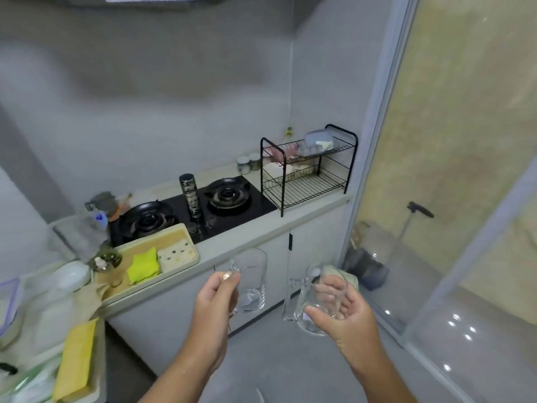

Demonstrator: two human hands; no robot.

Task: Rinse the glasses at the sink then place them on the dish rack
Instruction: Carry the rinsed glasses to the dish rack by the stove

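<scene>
My left hand grips the handle of a clear glass mug, held upright in front of the counter's cabinet. My right hand is wrapped around a second clear glass mug, its handle pointing left. Both are held in the air below counter height. The black wire dish rack stands at the far right end of the counter, with plates and a container on its upper shelf; part of its lower shelf is bare wire. The sink is not clearly in view.
A black two-burner gas hob with a tall dark flask lies left of the rack. A beige tray holds a green cloth and sponge. Bowls and a yellow cloth lie at the left. A glass sliding door stands to the right.
</scene>
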